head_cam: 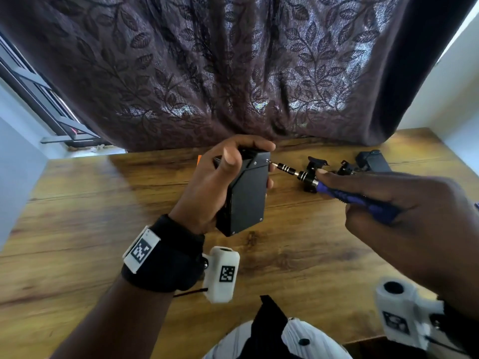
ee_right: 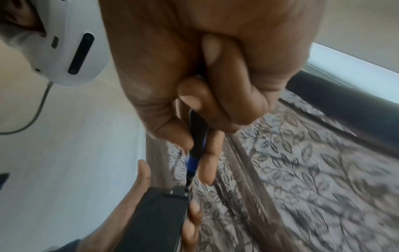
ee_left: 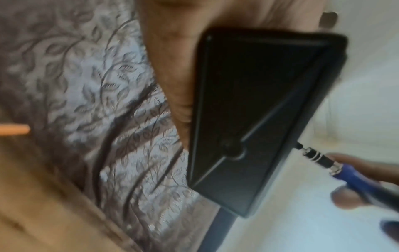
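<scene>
A flat black box point(head_cam: 246, 193) with small corner screws is held upright above the wooden table point(head_cam: 77, 229) by my left hand point(head_cam: 223, 172), thumb over its top and fingers curled behind. My right hand point(head_cam: 388, 200) grips a screwdriver point(head_cam: 344, 194) with a blue and black handle. Its thin tip touches a screw at the box's upper right corner. The left wrist view shows the box point(ee_left: 254, 116) close up and the screwdriver point(ee_left: 345, 172) meeting its edge. In the right wrist view my fingers wrap the screwdriver point(ee_right: 197, 136) above the box point(ee_right: 155, 221).
Small black parts point(head_cam: 316, 164) and a dark case point(head_cam: 373, 160) lie on the table at the back right. A dark leaf-patterned curtain point(head_cam: 220, 73) hangs behind the table. A small orange thing point(head_cam: 199, 159) shows behind my left hand. White walls stand on both sides.
</scene>
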Available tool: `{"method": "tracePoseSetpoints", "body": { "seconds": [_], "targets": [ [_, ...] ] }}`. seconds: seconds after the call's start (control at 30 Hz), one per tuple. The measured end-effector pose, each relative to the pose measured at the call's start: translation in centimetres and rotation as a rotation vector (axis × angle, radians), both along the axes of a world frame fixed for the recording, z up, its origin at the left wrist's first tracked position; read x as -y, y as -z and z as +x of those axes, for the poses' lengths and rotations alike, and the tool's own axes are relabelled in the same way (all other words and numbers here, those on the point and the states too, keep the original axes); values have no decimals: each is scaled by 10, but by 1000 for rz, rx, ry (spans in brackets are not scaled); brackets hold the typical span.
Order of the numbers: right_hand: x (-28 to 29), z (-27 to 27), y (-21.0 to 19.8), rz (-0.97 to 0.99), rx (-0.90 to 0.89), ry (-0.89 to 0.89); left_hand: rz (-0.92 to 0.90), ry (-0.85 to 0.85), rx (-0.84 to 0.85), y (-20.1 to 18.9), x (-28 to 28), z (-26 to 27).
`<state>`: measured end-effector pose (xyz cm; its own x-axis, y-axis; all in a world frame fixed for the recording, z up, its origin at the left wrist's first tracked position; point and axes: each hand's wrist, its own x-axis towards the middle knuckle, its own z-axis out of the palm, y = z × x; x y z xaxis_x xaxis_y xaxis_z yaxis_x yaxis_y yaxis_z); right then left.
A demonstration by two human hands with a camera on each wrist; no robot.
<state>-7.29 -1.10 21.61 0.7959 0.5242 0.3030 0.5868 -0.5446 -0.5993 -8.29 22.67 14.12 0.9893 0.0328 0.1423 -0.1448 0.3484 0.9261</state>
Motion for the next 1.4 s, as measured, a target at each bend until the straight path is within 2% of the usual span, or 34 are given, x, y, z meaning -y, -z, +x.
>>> {"method": "tracePoseSetpoints", "body": {
  "seconds": [0.1,0.2,0.3,0.5,0.6,0.8,0.97,1.13,1.4],
  "targets": [
    [2,6,-16,-66,108,-44,183,26,37,-4,-2,2],
    [5,11,-27,-190,231,-74,214,27,49,-8,0,3],
    [5,13,-30,-282,301,0,208,16,60,-11,1,4],
    [8,9,-21,-181,231,51,208,9,62,-12,5,2],
    [6,6,-21,-200,182,59,172,-1,41,-11,6,2],
    [3,10,-16,-228,206,112,176,-2,42,-13,11,3],
    [6,9,-15,-133,203,149,175,-12,48,-12,14,4],
    [2,5,-14,-143,150,162,130,-80,38,-10,17,3],
    [-1,3,-7,-179,268,154,86,-202,-44,-9,16,3]
  ]
}}
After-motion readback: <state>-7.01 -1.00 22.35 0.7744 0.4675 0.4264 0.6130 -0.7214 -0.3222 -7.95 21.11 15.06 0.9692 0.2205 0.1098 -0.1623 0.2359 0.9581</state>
